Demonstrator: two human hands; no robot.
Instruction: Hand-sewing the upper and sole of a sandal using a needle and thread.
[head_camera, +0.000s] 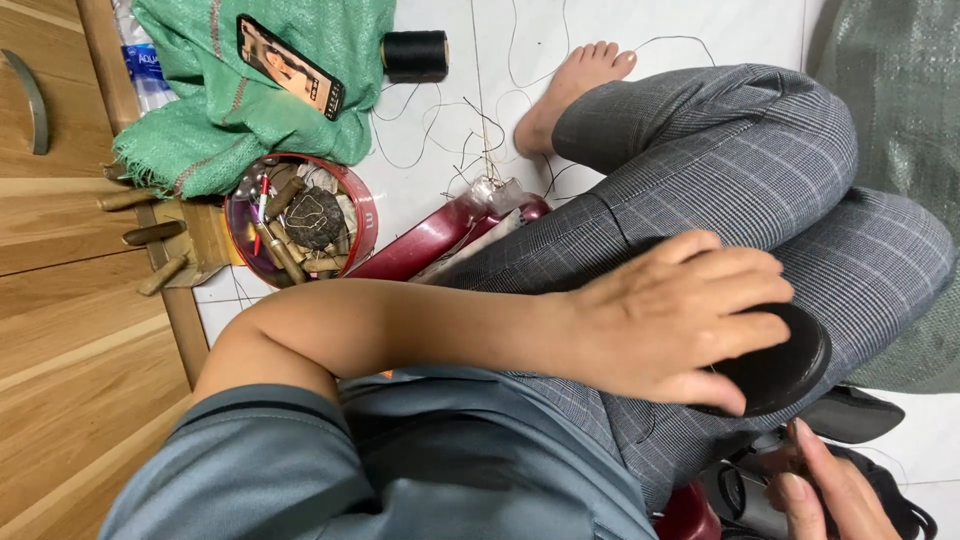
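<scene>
A black round disc-shaped piece (785, 365) is pressed flat against the thigh of the grey checked trousers (740, 170), at about four o'clock in the view; the lap is used as a firm rest so the piece cannot slide. It is covered from above by the left hand (670, 320), whose fingers are spread and curled over its upper edge, grasping it and holding it down. Only the piece's right and lower rim can be seen.

At five o'clock, the right hand (825, 490) is seen only in part, closed around a dark object (880, 480); what it is cannot be told. Just above it a black flat part (850, 412) lies beside the knee.

Further out, at ten o'clock, a red-rimmed round tin (300, 222) of small tools and spools is kept on the tiled floor (700, 25) within arm's reach. At eleven o'clock a phone (290, 66) is laid screen-up on a green cloth (225, 110), and a spool of black thread (414, 55) stands at twelve o'clock, loose threads trailing toward a bare foot (572, 90).
</scene>
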